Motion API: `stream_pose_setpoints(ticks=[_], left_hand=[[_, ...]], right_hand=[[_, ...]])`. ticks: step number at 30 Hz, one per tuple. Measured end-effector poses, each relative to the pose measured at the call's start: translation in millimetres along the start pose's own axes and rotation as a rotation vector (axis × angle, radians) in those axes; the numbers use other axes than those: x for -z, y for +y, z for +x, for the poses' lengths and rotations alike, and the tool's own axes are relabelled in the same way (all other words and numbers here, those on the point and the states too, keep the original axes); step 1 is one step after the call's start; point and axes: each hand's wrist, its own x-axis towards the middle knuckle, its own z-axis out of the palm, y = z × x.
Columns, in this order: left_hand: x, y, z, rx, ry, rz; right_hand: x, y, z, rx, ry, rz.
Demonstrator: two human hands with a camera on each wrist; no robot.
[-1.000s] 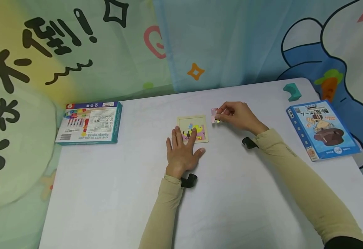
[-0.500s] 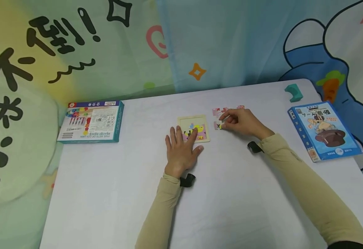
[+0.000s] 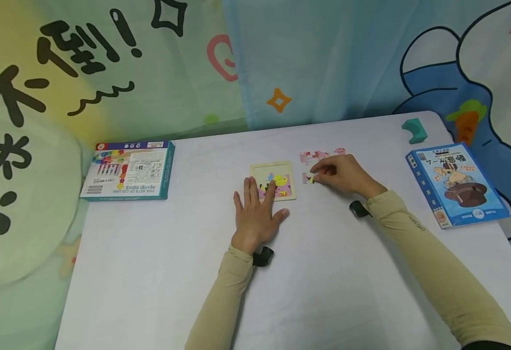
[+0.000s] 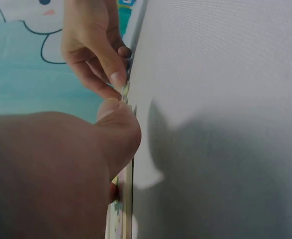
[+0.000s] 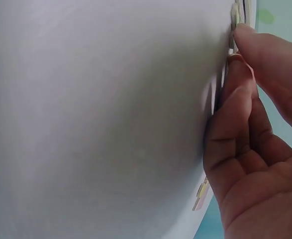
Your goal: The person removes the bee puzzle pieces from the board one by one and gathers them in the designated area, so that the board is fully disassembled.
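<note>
My left hand (image 3: pixel 255 216) lies flat with its fingers extended, the fingertips resting on a small square wooden puzzle tray (image 3: pixel 274 164). Pink and yellow puzzle pieces (image 3: pixel 283 183) fill the lower part of the tray; its upper part shows the bare base. Just right of the tray, my right hand (image 3: pixel 340 174) pinches the edge of a pink, black and yellow puzzle piece (image 3: pixel 307 179) between thumb and fingers, low at the tabletop. More pink puzzle pieces (image 3: pixel 309 156) lie behind that hand, partly covered by it. In the left wrist view, the tray's edge (image 4: pixel 128 199) runs below my left thumb.
At the left of the white table (image 3: pixel 163 282) lies a teal-edged box (image 3: pixel 128 172). A blue box (image 3: pixel 458 184) lies at the right, with a green curved block (image 3: pixel 414 130) behind it. A printed curtain (image 3: pixel 316 58) hangs along the back edge.
My right hand has shifted slightly right and toward me with the puzzle piece, uncovering the pink pieces behind. It has barely moved in the last half second. The left hand stays on the tray.
</note>
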Motion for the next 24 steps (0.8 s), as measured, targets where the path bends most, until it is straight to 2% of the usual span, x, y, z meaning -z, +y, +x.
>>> stream_pose_setpoints(ticks=[6,16,19,24], left_hand=[[0.3,-1.1,-2.6,-0.027,0.03,-0.015],[-7.9,-5.6,-4.5,-0.047,0.061,-0.089],[-10.2,-4.7,-6.9,-0.06,0.085,-0.077],[-13.5,2.6,-15.3,-0.113,0.09,-0.018]], right_hand=[[2,-2,-2.6,0.0,-0.005,0.009],[0,-1,-5.1,-0.007,0.001,0.024],[-2,-1,-3.7,-0.006,0.011,0.023],[-3,-1,-3.3,0.005,0.012,0.027]])
